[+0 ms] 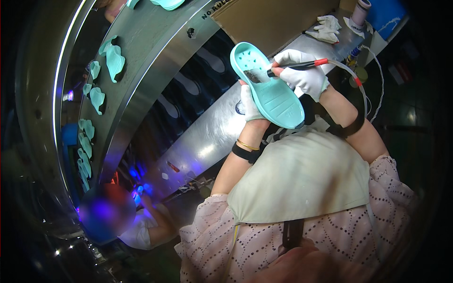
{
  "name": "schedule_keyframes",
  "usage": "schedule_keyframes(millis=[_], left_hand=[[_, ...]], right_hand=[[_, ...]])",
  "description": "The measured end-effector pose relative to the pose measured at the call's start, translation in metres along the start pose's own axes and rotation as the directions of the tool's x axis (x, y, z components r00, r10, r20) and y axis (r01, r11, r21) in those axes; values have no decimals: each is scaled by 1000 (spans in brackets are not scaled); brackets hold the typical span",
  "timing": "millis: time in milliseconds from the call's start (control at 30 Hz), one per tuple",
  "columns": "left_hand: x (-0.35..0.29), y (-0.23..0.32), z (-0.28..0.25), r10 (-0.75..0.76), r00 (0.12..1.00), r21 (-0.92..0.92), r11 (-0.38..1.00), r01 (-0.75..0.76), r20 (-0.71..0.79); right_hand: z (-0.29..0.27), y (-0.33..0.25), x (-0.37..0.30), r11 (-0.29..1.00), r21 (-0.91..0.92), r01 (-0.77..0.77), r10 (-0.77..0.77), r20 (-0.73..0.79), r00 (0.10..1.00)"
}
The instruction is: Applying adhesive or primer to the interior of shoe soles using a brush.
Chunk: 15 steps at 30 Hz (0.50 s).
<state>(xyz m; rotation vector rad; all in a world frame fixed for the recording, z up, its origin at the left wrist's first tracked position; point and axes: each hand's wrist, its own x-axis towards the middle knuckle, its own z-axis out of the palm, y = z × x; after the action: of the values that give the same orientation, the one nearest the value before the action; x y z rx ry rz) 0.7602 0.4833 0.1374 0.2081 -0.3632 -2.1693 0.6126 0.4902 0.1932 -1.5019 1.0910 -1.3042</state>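
My left hand, in a white glove, holds a mint-green shoe sole from underneath, its inner face turned up toward me. My right hand, also gloved, grips a brush tool with a black and red handle. Its dark bristles rest on the middle of the sole. A clear tube runs from the tool's back end around my right wrist.
A metal conveyor curves away at the upper left, carrying several mint-green soles. A dark belt runs beside it. Spare white gloves lie on the steel ledge. Another person works at the lower left.
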Motion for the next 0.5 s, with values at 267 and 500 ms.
schedule_keyframes(millis=[267, 500], left_hand=[[10, 9, -18, 153, 977, 95, 986, -140, -149], [12, 16, -22, 175, 983, 35, 984, -173, -48]], right_hand=[[13, 0, -14, 965, -152, 212, -188, 157, 970], [13, 5, -29, 983, -128, 134, -112, 164, 980]])
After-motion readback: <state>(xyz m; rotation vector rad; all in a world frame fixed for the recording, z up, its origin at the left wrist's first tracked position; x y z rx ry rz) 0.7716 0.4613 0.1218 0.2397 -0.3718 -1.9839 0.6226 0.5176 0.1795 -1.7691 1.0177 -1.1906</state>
